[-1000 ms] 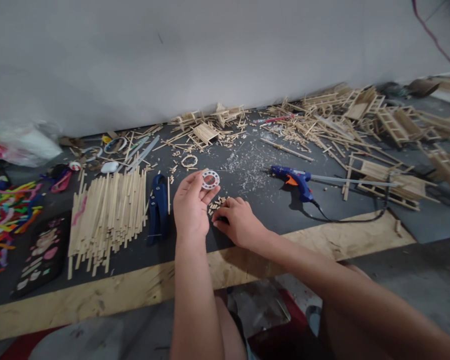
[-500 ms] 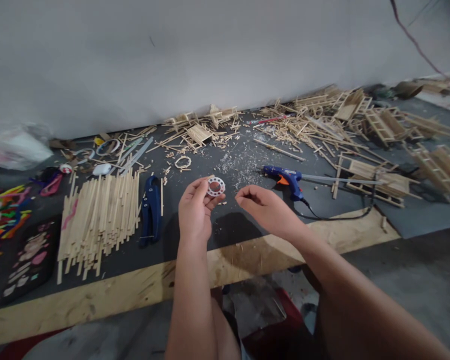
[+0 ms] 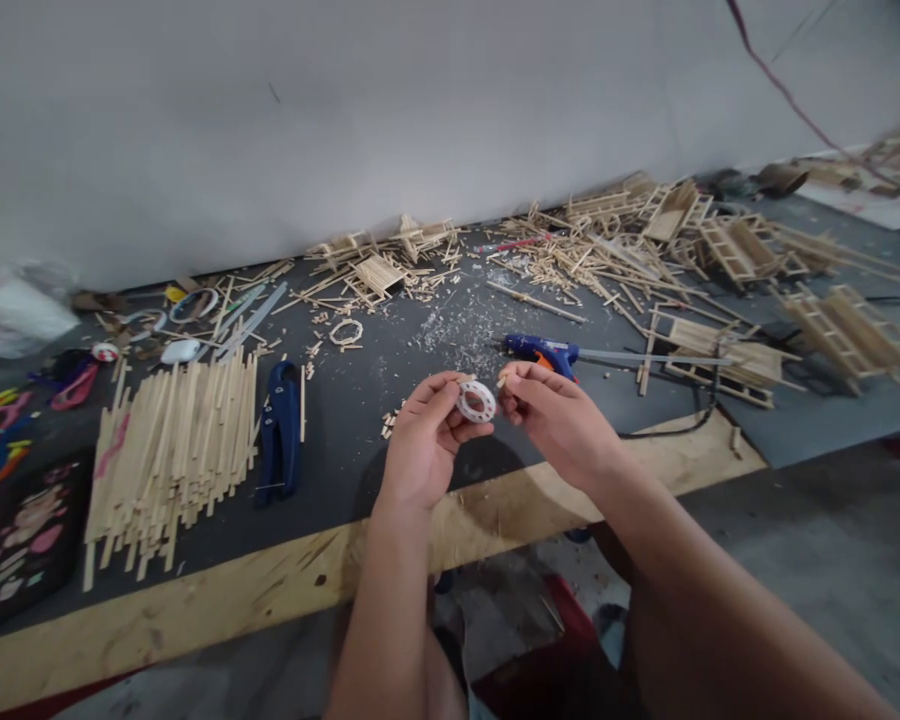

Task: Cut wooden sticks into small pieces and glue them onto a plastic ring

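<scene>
The white ring with holes [image 3: 466, 405] is above the table [image 3: 337, 455], near its front edge. The left hand [image 3: 422, 440] has its grip clamped on the ring. The right hand [image 3: 559, 415] has its grip together on a small pale piece [image 3: 502, 381], just beside the ring. The glue gun [image 3: 541, 349] lies behind the right hand. Small cut pieces [image 3: 388, 426] lie near the left hand. Farther toward the table's left edge are the blue cutter [image 3: 279, 435] and the wooden sticks [image 3: 180, 440].
</scene>
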### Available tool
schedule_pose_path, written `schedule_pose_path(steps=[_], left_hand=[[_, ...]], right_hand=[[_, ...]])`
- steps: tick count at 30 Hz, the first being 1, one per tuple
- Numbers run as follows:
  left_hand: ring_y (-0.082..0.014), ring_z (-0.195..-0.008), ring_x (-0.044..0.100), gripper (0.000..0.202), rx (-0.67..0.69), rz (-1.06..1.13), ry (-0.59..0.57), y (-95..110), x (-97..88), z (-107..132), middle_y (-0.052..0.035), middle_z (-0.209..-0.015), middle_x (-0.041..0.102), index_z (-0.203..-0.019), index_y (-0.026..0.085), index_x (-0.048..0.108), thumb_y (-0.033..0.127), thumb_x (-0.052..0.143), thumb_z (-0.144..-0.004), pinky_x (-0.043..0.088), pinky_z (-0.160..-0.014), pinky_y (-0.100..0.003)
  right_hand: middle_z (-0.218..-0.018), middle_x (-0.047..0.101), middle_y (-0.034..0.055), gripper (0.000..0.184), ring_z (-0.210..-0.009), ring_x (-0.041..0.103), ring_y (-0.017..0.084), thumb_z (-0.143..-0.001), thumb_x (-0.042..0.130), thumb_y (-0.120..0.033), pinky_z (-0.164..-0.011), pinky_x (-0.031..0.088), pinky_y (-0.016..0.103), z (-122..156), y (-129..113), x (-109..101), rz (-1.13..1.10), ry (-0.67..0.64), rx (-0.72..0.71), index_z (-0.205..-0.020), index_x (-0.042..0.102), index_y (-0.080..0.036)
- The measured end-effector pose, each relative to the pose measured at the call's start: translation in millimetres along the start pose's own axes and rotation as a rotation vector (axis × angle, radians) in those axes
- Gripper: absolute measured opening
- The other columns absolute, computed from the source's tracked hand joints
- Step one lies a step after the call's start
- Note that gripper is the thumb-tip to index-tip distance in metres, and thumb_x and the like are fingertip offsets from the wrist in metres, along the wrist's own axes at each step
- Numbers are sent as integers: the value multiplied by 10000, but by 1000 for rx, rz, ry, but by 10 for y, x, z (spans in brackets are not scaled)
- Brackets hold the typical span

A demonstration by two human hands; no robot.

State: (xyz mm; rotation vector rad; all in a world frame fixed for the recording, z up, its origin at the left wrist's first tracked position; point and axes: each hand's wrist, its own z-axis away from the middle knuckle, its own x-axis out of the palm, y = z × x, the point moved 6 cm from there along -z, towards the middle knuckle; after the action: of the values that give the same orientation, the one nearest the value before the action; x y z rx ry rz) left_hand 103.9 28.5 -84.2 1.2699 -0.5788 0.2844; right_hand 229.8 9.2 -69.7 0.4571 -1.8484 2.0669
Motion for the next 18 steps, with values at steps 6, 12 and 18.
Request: schedule_pose_path(steps=[6, 12, 18], left_hand=[[-132, -624, 653, 143, -9, 11, -68, -44, 83, 6, -17, -745, 679, -855, 188, 616, 276, 642, -745, 560, -510, -216], [-159, -694, 678, 122, -10, 13, -84, -15, 70, 22, -39, -819, 705, -865, 191, 614, 258, 626, -764, 567, -525, -213], [-178, -751, 682, 153, -23, -6, -76, -5, 66, 42, -60, -914, 706, -869, 188, 617, 274, 648, -746, 575, -545, -225]], right_hand=[[-700, 543, -23, 127, -622, 493, 88, -739, 622, -296, -597, 395, 217, -8, 72, 13, -129, -8, 92, -767, 581, -179], [-712, 576, -10, 113, -626, 529, 88, -755, 611, -275, -614, 402, 224, -21, 68, -18, -140, -7, 100, -784, 591, -168], [-698, 569, -16, 101, -615, 522, 97, -748, 605, -276, -604, 394, 242, -24, 41, -58, -24, 30, 44, -761, 573, -181]])
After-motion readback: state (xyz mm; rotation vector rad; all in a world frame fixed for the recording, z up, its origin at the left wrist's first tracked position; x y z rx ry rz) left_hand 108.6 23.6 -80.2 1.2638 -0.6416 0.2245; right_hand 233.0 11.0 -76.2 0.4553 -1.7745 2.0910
